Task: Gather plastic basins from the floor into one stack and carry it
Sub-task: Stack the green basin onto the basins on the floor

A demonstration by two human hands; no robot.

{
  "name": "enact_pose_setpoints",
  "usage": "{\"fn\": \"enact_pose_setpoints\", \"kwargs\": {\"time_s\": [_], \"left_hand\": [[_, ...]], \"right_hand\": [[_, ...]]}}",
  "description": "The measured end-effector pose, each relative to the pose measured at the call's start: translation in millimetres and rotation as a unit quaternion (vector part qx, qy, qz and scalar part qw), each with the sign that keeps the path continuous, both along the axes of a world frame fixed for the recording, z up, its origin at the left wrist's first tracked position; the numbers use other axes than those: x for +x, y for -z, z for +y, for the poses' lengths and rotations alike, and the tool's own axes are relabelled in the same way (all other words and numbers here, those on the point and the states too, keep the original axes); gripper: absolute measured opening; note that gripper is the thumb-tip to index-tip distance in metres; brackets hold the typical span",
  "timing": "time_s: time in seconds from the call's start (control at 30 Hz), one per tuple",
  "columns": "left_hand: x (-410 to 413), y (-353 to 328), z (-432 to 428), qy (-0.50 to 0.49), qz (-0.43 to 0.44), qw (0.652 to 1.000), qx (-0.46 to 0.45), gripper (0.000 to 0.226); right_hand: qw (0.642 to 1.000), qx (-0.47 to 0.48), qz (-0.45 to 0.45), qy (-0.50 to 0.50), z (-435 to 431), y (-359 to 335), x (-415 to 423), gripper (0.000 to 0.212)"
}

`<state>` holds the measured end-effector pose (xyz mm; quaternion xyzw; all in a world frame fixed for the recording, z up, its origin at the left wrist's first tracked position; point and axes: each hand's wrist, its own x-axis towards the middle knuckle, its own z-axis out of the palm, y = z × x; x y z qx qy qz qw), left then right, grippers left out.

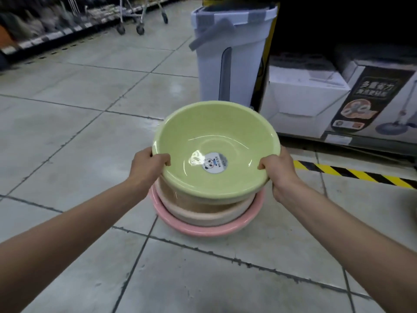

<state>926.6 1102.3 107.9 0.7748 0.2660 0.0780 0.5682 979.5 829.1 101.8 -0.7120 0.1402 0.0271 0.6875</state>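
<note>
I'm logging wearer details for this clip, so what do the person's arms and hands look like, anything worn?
The left forearm and right forearm are bare, no sleeves in view. The left hand and right hand wear no gloves; no watch, bracelet or ring shows.

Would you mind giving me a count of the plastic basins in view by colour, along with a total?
green basin: 1, on top, gripped at its rim by the left hand and the right hand
beige basin: 1, in the middle
pink basin: 1, at the bottom
Total: 3
</note>
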Motion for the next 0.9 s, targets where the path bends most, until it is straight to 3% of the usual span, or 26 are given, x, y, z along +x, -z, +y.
{"fn": "enact_pose_setpoints", "kwargs": {"time_s": [0.2, 0.33, 0.6, 0.77, 0.9], "left_hand": [[-4, 33, 21, 0.01, 0.028, 0.999, -0.013, 0.008], [-7, 50, 29, 0.027, 0.055, 0.998, -0.021, 0.013], [-12, 73, 26, 0.038, 0.07, 0.996, -0.033, 0.029], [-6, 66, 28, 0.049, 0.082, 0.995, -0.039, 0.049], [0, 36, 7, 0.083, 0.006, 0.991, 0.102, 0.065]], "right_hand": [[0.997, -0.056, 0.047, -0.015, 18, 26, -3, 0.062], [0.994, -0.065, 0.088, -0.017, 23, 46, -10, 0.058], [0.992, -0.096, 0.07, -0.042, 21, 63, -15, 0.07], [0.983, -0.123, 0.096, -0.1, -4, 49, -23, 0.054], [0.969, -0.205, 0.078, -0.114, -43, 34, -29, 0.071]]}}
